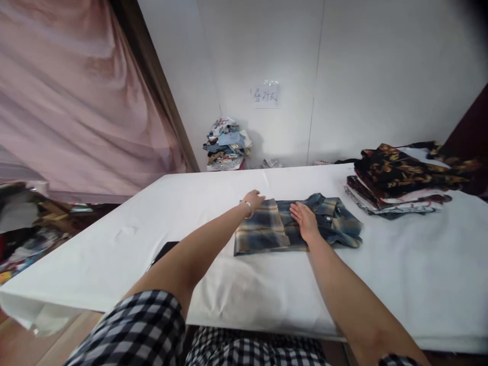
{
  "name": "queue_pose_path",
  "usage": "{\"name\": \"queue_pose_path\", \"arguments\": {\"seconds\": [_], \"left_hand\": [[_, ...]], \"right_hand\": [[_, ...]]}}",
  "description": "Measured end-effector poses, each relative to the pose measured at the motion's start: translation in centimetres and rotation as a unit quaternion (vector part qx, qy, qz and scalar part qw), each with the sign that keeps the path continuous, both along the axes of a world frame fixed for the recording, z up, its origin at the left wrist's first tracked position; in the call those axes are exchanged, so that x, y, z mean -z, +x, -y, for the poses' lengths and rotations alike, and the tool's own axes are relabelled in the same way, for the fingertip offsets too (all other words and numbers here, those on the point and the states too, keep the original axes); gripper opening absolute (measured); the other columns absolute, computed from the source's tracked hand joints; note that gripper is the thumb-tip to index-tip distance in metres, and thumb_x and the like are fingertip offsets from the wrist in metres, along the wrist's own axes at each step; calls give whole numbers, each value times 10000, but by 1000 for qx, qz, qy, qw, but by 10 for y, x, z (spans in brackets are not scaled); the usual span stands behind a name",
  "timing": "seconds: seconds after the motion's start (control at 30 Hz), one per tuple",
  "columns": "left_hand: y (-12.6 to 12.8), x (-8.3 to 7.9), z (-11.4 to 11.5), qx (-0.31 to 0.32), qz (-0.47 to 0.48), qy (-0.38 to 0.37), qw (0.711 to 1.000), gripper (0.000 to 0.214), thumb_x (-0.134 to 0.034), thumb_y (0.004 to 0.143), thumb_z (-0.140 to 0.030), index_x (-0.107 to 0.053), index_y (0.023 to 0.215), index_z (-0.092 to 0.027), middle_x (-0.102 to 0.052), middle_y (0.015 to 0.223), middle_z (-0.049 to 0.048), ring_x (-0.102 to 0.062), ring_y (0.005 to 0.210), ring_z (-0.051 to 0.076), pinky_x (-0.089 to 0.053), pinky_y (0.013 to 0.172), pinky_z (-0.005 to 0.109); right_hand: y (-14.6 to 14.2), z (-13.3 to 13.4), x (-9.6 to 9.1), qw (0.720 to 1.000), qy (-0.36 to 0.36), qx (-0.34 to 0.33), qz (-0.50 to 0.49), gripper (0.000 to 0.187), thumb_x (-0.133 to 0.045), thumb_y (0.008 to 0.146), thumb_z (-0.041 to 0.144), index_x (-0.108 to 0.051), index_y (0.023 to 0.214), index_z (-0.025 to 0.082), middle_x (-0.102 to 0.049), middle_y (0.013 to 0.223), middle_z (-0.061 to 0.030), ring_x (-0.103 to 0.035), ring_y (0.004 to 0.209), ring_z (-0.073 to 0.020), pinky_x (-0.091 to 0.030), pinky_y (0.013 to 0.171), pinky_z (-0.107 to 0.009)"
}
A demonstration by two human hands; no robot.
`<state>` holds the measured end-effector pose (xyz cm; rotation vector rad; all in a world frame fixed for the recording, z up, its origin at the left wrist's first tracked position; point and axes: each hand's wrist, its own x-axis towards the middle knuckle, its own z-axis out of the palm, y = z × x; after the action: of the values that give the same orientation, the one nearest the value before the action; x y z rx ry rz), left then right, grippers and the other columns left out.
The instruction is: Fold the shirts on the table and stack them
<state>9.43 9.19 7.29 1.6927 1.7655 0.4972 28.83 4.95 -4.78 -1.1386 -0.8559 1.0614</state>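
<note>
A blue, black and tan plaid shirt (263, 231) lies on the white-covered table (152, 213), folded lengthwise with its left end turned over onto the rest. Its collar and a white button face the right side. My left hand (254, 199), with a bracelet at the wrist, is at the far left edge of the fold, its fingers stretched forward. Whether it touches the cloth is hard to make out. Over the shirt's middle, just right of the turned-over end, my right hand (306, 220) is open with its fingers straight and nothing held.
Folded dark patterned clothes are piled (400, 175) at the table's right. Another clothes heap (227, 145) stands beyond the far edge, below a paper sign (266, 95) on the wall. A dark flat object (166, 249) lies partly behind my left forearm. A pink curtain (87, 101) hangs left.
</note>
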Motion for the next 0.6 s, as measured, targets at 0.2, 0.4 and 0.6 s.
{"name": "queue_pose_path", "arguments": {"seconds": [0.2, 0.4, 0.6], "left_hand": [[-69, 26, 16, -134, -25, -48, 989, 484, -576, 900, -447, -621, 1182, -57, -674, 1187, 259, -697, 1003, 331, -572, 651, 337], [-65, 46, 31, -114, 68, -70, 989, 230, -592, 904, -355, -683, 989, -162, -769, 940, 98, -732, 795, 215, -586, 650, 280], [-139, 39, 40, -174, 14, 13, 985, 211, -662, 819, -310, -660, 972, -164, -753, 920, 102, -716, 911, 282, -578, 744, 348]], "right_hand": [[-12, 0, -1, 994, 30, -8, 102, 549, -507, 868, 555, -642, 1232, 168, -702, 1226, -151, -658, 1145, -274, -524, 974, -437], [-26, 20, -15, 859, 123, -132, 479, 338, -565, 879, 256, -683, 1194, 222, -691, 1249, -95, -598, 1205, -256, -380, 1102, -458], [-31, 32, -24, 796, 72, -145, 583, 422, -499, 964, 345, -574, 1360, 223, -523, 1475, -118, -376, 1433, -307, -211, 1176, -563]]}}
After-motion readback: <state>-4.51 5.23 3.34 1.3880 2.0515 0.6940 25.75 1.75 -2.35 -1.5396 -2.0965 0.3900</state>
